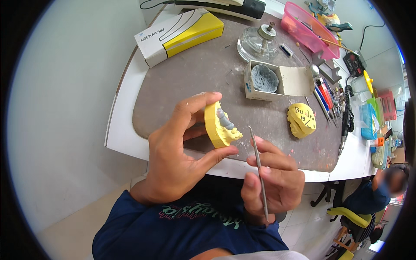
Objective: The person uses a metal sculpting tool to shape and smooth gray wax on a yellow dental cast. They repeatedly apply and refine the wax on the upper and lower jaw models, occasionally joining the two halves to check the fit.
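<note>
My left hand (pixel 177 147) grips a yellow dental cast (pixel 211 125) between fingers and thumb, raised over the near part of the bench. Grey wax (pixel 224 119) covers some of the cast's teeth. In my right hand (pixel 275 177) is a thin metal wax carver (pixel 258 164), held like a pen. Its bent tip points up, just right of the cast and apart from it. A second yellow dental cast (pixel 302 120), with handwriting on its base, lies on the bench to the right. Beyond it an open small box (pixel 260 94) holds a lump of grey wax (pixel 264 79).
A glass spirit burner (pixel 255 44) stands behind the small box. The white and yellow wax carton (pixel 182 37) lies at the far left. Pens and tools (pixel 325 97) line the right, near a pink basket (pixel 299 26). Another person (pixel 368 195) sits at the far right.
</note>
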`<action>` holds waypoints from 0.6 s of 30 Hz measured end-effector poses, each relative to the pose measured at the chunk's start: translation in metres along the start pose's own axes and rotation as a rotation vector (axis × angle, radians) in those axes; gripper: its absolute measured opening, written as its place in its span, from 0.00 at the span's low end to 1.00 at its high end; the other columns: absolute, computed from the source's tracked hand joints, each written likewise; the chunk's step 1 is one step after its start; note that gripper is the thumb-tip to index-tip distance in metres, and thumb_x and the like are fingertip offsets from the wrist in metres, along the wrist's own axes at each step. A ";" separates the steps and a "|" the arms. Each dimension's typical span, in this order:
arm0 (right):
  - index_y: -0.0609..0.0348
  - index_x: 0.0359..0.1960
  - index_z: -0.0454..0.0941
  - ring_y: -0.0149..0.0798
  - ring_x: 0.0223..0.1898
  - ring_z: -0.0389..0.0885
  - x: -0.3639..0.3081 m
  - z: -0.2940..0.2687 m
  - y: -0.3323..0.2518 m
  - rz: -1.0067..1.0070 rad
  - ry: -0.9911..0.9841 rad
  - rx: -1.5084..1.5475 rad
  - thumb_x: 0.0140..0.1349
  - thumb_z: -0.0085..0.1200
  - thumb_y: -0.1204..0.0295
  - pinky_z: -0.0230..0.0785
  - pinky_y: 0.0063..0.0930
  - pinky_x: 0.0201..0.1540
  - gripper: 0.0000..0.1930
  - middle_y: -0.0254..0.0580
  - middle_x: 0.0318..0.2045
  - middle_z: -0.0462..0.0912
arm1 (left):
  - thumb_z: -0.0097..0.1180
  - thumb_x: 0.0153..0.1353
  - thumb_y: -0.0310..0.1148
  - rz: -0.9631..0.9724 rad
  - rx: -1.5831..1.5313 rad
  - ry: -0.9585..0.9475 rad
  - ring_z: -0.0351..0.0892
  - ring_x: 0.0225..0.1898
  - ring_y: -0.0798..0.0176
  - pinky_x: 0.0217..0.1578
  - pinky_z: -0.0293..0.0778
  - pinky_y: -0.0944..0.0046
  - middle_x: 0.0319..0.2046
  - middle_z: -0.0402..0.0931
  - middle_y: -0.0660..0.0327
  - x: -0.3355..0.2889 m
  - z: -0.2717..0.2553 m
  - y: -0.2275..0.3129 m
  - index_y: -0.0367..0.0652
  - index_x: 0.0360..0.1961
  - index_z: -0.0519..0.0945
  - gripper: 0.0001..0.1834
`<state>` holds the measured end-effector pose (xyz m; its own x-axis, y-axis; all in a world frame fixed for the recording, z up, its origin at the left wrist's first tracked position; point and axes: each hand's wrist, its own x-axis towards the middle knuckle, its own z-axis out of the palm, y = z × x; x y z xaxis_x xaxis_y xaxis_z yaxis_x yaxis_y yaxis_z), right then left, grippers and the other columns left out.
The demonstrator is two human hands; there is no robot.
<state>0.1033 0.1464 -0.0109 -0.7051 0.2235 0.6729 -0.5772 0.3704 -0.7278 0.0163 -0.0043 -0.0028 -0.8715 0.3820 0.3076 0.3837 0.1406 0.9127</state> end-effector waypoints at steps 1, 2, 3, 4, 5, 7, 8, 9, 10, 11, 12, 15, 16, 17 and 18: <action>0.62 0.42 0.72 0.59 0.47 0.84 -0.002 0.001 0.000 0.012 0.002 -0.019 0.51 0.62 0.87 0.78 0.44 0.50 0.18 0.55 0.36 0.83 | 0.78 0.42 0.27 0.005 -0.003 -0.007 0.82 0.48 0.61 0.49 0.79 0.63 0.44 0.80 0.55 0.000 -0.001 0.000 0.38 0.59 0.68 0.43; 0.62 0.42 0.72 0.59 0.47 0.84 -0.003 0.002 0.000 0.024 0.003 -0.039 0.51 0.62 0.87 0.78 0.44 0.50 0.18 0.55 0.36 0.83 | 0.78 0.42 0.27 0.000 -0.012 -0.011 0.82 0.48 0.60 0.49 0.79 0.63 0.44 0.80 0.55 -0.001 -0.001 0.001 0.38 0.59 0.68 0.43; 0.61 0.41 0.71 0.59 0.48 0.83 -0.001 0.003 -0.002 0.022 0.011 -0.044 0.51 0.62 0.87 0.79 0.42 0.49 0.18 0.53 0.34 0.83 | 0.78 0.42 0.27 -0.002 -0.022 -0.013 0.82 0.48 0.60 0.49 0.79 0.63 0.44 0.80 0.54 -0.001 -0.001 0.001 0.38 0.59 0.68 0.43; 0.62 0.40 0.70 0.57 0.46 0.84 -0.001 0.005 -0.002 0.023 0.008 -0.061 0.54 0.61 0.84 0.78 0.45 0.50 0.14 0.53 0.33 0.82 | 0.78 0.42 0.27 -0.004 -0.032 -0.016 0.82 0.49 0.60 0.49 0.79 0.63 0.44 0.80 0.54 -0.001 -0.002 0.001 0.38 0.59 0.68 0.43; 0.63 0.38 0.70 0.56 0.44 0.84 -0.002 0.008 -0.001 0.025 0.006 -0.078 0.57 0.59 0.81 0.77 0.48 0.52 0.11 0.53 0.32 0.81 | 0.78 0.42 0.27 -0.007 -0.037 -0.020 0.82 0.49 0.60 0.49 0.79 0.63 0.44 0.80 0.54 -0.002 -0.002 0.001 0.38 0.59 0.68 0.43; 0.63 0.37 0.69 0.54 0.41 0.85 -0.002 0.010 0.000 0.018 0.002 -0.089 0.59 0.58 0.79 0.76 0.51 0.53 0.09 0.53 0.31 0.80 | 0.78 0.41 0.27 -0.009 -0.048 -0.027 0.82 0.49 0.59 0.49 0.79 0.63 0.44 0.80 0.53 -0.002 -0.003 0.000 0.38 0.59 0.68 0.43; 0.63 0.36 0.69 0.54 0.41 0.85 -0.002 0.010 0.001 0.013 0.000 -0.084 0.59 0.58 0.79 0.76 0.51 0.53 0.09 0.54 0.31 0.80 | 0.78 0.41 0.27 -0.005 -0.049 -0.026 0.82 0.49 0.59 0.49 0.79 0.63 0.44 0.81 0.53 -0.003 -0.003 0.000 0.38 0.59 0.68 0.43; 0.64 0.36 0.68 0.54 0.41 0.85 -0.002 0.011 0.001 0.009 -0.003 -0.079 0.59 0.58 0.79 0.76 0.50 0.53 0.09 0.54 0.31 0.81 | 0.78 0.41 0.27 -0.003 -0.051 -0.024 0.82 0.49 0.59 0.49 0.79 0.63 0.44 0.81 0.53 -0.003 -0.003 0.000 0.37 0.59 0.68 0.43; 0.64 0.36 0.68 0.54 0.41 0.85 -0.001 0.011 0.001 0.010 -0.006 -0.080 0.59 0.58 0.79 0.76 0.50 0.53 0.09 0.54 0.31 0.81 | 0.78 0.41 0.27 0.000 -0.053 -0.022 0.82 0.49 0.59 0.49 0.79 0.63 0.43 0.81 0.53 -0.003 -0.003 0.000 0.37 0.59 0.68 0.43; 0.64 0.36 0.68 0.54 0.40 0.85 -0.001 0.011 0.001 0.012 -0.010 -0.080 0.59 0.58 0.79 0.76 0.50 0.53 0.09 0.54 0.30 0.81 | 0.78 0.41 0.27 0.007 -0.063 -0.008 0.82 0.48 0.60 0.48 0.80 0.63 0.46 0.79 0.53 -0.003 -0.003 -0.001 0.37 0.59 0.69 0.42; 0.64 0.35 0.68 0.54 0.40 0.85 -0.001 0.011 0.001 0.015 -0.013 -0.081 0.59 0.58 0.79 0.77 0.50 0.53 0.09 0.54 0.30 0.81 | 0.77 0.41 0.28 0.013 -0.074 0.005 0.83 0.47 0.61 0.47 0.81 0.64 0.49 0.77 0.54 -0.003 -0.002 -0.001 0.37 0.58 0.70 0.41; 0.64 0.35 0.68 0.55 0.41 0.85 0.000 0.012 -0.001 0.033 -0.015 -0.101 0.60 0.58 0.79 0.77 0.50 0.52 0.09 0.55 0.30 0.81 | 0.77 0.41 0.28 0.022 -0.093 0.022 0.83 0.46 0.62 0.46 0.82 0.64 0.52 0.76 0.55 -0.003 -0.001 -0.002 0.37 0.57 0.71 0.40; 0.64 0.35 0.68 0.55 0.41 0.85 0.000 0.012 -0.001 0.034 -0.019 -0.104 0.60 0.58 0.79 0.77 0.50 0.52 0.09 0.55 0.30 0.81 | 0.77 0.41 0.28 0.024 -0.097 0.024 0.83 0.46 0.62 0.46 0.82 0.64 0.52 0.76 0.55 -0.004 -0.001 -0.002 0.37 0.57 0.71 0.40; 0.64 0.35 0.68 0.55 0.41 0.85 0.000 0.011 -0.001 0.035 -0.023 -0.106 0.60 0.58 0.79 0.77 0.50 0.52 0.09 0.56 0.30 0.81 | 0.77 0.41 0.28 0.026 -0.095 0.026 0.83 0.46 0.62 0.46 0.82 0.64 0.52 0.76 0.55 -0.003 -0.001 -0.002 0.37 0.57 0.71 0.40; 0.64 0.35 0.68 0.55 0.41 0.85 -0.001 0.011 -0.001 0.036 -0.027 -0.110 0.60 0.57 0.79 0.77 0.49 0.52 0.09 0.56 0.30 0.81 | 0.77 0.41 0.28 0.028 -0.094 0.027 0.83 0.46 0.62 0.46 0.82 0.65 0.52 0.76 0.55 -0.004 -0.001 -0.002 0.37 0.57 0.71 0.40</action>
<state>0.0997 0.1359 -0.0121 -0.7363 0.2149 0.6416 -0.5037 0.4591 -0.7318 0.0184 -0.0065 -0.0058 -0.8692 0.3599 0.3391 0.3786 0.0434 0.9245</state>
